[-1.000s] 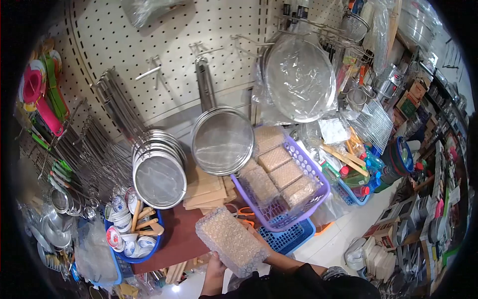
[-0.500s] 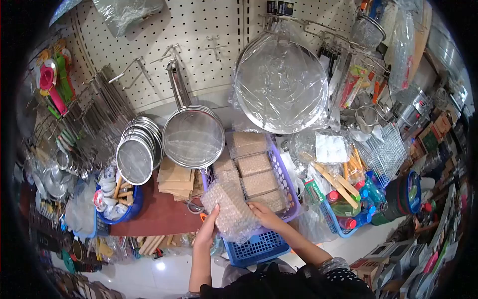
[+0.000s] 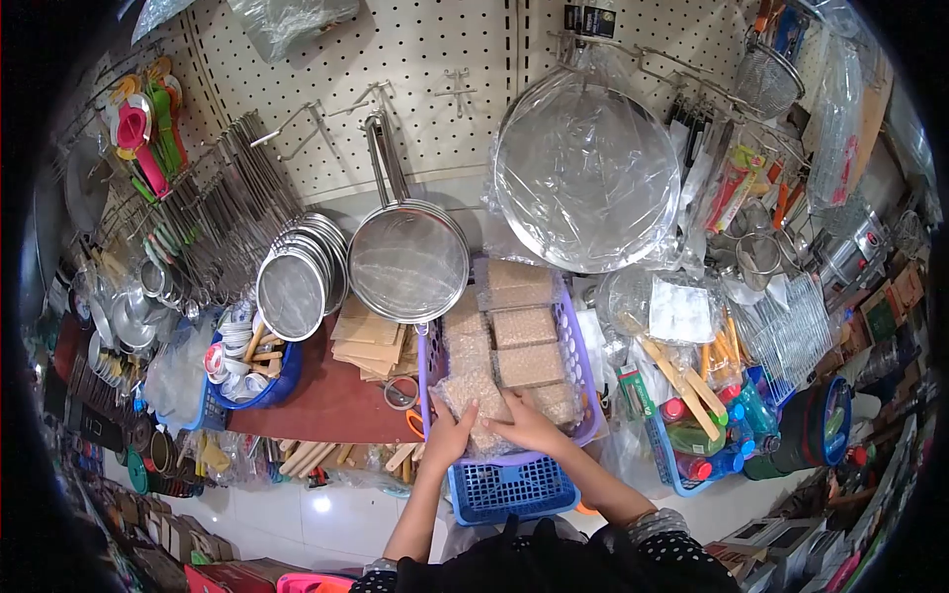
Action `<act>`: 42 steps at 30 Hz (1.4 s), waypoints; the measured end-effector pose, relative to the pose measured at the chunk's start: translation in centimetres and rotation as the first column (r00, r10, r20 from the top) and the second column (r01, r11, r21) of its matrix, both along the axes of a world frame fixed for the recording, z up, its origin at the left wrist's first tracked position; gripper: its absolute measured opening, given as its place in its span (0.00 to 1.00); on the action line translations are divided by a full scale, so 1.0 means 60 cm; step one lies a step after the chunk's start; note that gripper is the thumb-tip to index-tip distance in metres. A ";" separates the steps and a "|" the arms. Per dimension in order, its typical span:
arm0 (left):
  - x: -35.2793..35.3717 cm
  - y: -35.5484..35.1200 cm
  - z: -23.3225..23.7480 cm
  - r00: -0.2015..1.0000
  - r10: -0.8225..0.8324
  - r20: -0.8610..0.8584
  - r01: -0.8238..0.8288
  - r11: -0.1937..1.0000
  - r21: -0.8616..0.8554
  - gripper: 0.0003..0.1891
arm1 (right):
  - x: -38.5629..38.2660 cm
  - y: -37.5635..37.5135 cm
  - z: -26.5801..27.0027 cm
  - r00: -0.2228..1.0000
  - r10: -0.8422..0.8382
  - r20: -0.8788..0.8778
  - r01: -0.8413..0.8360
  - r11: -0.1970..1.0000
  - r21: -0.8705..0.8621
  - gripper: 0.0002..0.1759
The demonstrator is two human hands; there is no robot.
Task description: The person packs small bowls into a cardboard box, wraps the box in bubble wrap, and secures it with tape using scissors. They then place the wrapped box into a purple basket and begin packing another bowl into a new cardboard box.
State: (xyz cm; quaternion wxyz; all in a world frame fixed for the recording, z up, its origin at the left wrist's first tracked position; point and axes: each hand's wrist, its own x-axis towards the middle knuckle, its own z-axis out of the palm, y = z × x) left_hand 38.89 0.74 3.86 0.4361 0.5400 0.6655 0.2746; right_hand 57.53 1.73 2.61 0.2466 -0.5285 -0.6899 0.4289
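While both arms reach forward from six o'clock, the left hand and the right hand grasp one bubble-wrapped package between them, the left on its left side and the right on its right. It sits at about the seven-to-eight o'clock part of a purple basket, near the rim closest to the person; the hands cover much of it, so I cannot tell whether its underside rests on anything. Other wrapped packages fill the basket from twelve o'clock round to four, most of them stacked in a row along the right-hand wall.

Taking that basket as the middle of the dial, a blue basket lies at six, just beside it and lower down. Between nine and ten, flat brown pieces lie on the reddish-brown surface, and farther out at nine stands a blue bowl holding small patterned cups and wooden-handled items. A round sieve hangs between ten and eleven, with a larger plastic-wrapped sieve near one. Between three and four, bottles stand in another blue container, with pale wooden sticks above them.
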 end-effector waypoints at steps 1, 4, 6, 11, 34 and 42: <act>0.009 -0.009 0.034 1.000 0.019 0.017 -0.019 1.000 0.017 0.58 | -0.003 -0.005 0.016 0.993 -0.051 0.110 0.039 0.994 0.102 0.52; 0.019 -0.019 0.044 0.996 0.078 0.033 -0.080 0.994 0.076 0.56 | -0.011 -0.006 0.084 0.973 0.052 0.225 -0.081 0.990 0.120 0.59; 0.023 -0.024 0.021 0.981 0.165 0.101 -0.176 0.977 0.118 0.54 | -0.011 0.009 0.110 0.952 0.135 0.275 -0.159 0.985 0.068 0.61; 0.052 -0.060 0.045 0.525 0.418 0.741 -0.324 0.904 -0.280 0.49 | 0.016 0.086 0.083 0.862 0.452 0.231 -0.479 0.875 0.073 0.61; 0.063 -0.042 -0.071 0.053 0.564 0.824 -0.197 0.815 -0.545 0.17 | -0.041 0.064 0.040 0.670 0.357 0.651 -0.548 0.830 0.110 0.63; 0.038 -0.053 -0.045 0.024 0.560 0.828 -0.159 0.820 -0.549 0.23 | -0.037 0.053 0.032 0.665 0.304 0.682 -0.536 0.830 0.153 0.65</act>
